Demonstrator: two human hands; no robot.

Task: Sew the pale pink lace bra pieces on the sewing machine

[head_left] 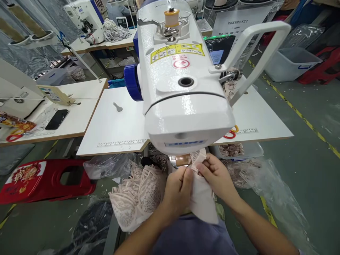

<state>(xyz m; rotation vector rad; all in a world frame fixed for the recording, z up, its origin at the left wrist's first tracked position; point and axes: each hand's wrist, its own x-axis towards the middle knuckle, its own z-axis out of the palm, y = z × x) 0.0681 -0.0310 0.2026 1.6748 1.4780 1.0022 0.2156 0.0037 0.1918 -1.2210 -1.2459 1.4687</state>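
Observation:
Just below the head of a white sewing machine (186,117), both hands pinch a pale pink piece of fabric (203,198). My left hand (177,189) is closed on its left edge, with thumb and forefinger pressed together. On the other side, my right hand (216,175) grips the upper part between thumb and fingers. The cloth hangs down from the hands over my lap. Beside my left hand lies a heap of pale pink lace bras (140,194). Beyond the fingertips is a shiny metal part of the machine (182,160); the needle area is hidden under the head.
Scissors with red and orange handles (230,134) lie at the white tabletop's (114,124) right front edge. A bin of lace pieces (252,150) stands below it. At the left are a red stool (53,179) and a side table with a black phone (56,119).

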